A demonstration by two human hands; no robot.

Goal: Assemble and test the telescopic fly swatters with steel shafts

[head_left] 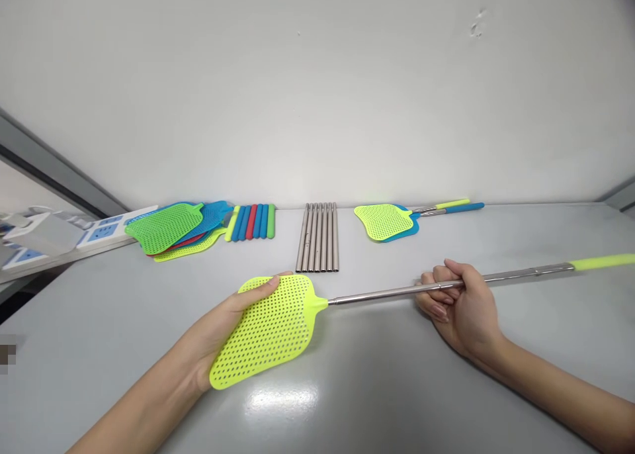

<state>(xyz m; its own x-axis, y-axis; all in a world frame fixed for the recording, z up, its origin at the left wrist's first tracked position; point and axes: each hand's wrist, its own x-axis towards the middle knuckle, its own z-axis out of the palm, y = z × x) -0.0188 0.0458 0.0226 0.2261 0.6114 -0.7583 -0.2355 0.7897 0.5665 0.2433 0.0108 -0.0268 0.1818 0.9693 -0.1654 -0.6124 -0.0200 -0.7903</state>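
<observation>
A yellow-green fly swatter (pixel 270 328) is held level above the grey table by both hands. My left hand (pixel 225 328) grips its perforated head, thumb on top and the other fingers hidden behind it. Around the extended metal rod curl the fingers of my right hand (pixel 464 305), palm up. The swatter's yellow-green handle reaches off the right edge of the view. Beyond the hands, several bare metal rods (pixel 317 239) lie side by side. Two assembled swatters (pixel 389 222), one yellow-green and one blue, rest at the back right.
Swatter heads in green, blue, red and yellow-green (pixel 169 229) are piled at the back left. Several coloured handles (pixel 252 222) lie in a row beside them. A white power strip (pixel 106 232) with a plugged-in adapter (pixel 44 235) runs along the left edge. A pale wall (pixel 317 96) stands behind.
</observation>
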